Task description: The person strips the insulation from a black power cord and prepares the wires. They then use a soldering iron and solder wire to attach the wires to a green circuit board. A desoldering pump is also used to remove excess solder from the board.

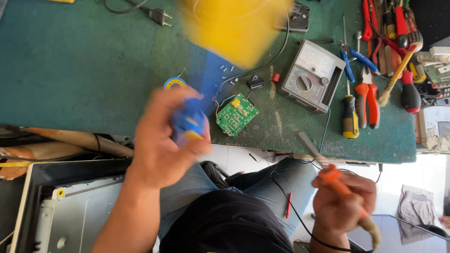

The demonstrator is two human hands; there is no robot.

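My left hand [161, 140] is closed around a blue tool with a yellow tip [190, 122], blurred by motion, held over the front edge of the green workbench [70, 70]. A large blurred yellow and blue shape [232, 28] rises above it. My right hand [344, 199] grips a soldering iron [328, 168] by its orange handle, metal tip pointing up-left, cord trailing down. A small green circuit board [236, 115] with wires lies on the bench between the hands, just right of the left hand.
A grey analogue multimeter [311, 75] sits right of the board. Pliers and screwdrivers [365, 103] and a brush [396, 75] crowd the bench's right end. A solder spool [174, 83] and a plug [159, 16] lie further back. A metal appliance casing [70, 206] is at lower left.
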